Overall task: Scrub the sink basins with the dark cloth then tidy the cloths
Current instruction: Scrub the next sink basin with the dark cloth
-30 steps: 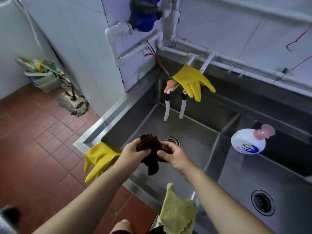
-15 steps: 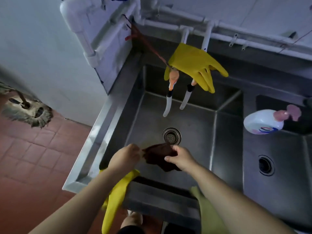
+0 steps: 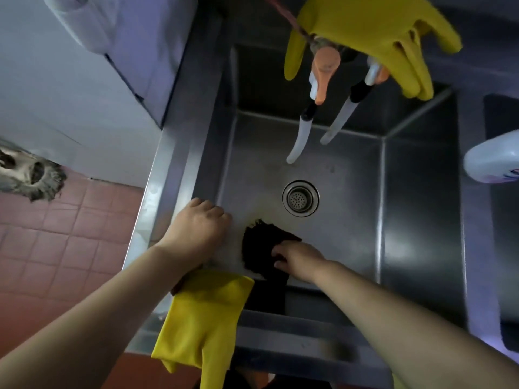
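A: Dark brown rag-like cloth [image 3: 262, 244] lies flat on the floor of the left stainless steel sink basin [image 3: 351, 175], near its front wall, just short of the round metal drain strainer [image 3: 300, 198].

B: Hands?

A: Right hand [image 3: 299, 261] is on the cloth's near edge, fingers bent over it; we read that as gripping. Left hand [image 3: 198, 230] sits at the basin's left wall with fingers curled; whether it holds anything, we can't tell.

B: So scrubbing is just starting. We'd press the palm down flat and run overlapping strokes from the front wall out to the drain, then the walls.

A: Agreed. Watch the yellow rubber glove [image 3: 203, 313] draped over the front rim beside the left forearm; an elbow could knock it off. Second yellow glove [image 3: 373, 32] hangs over the white taps [image 3: 302, 136]; keep clear.
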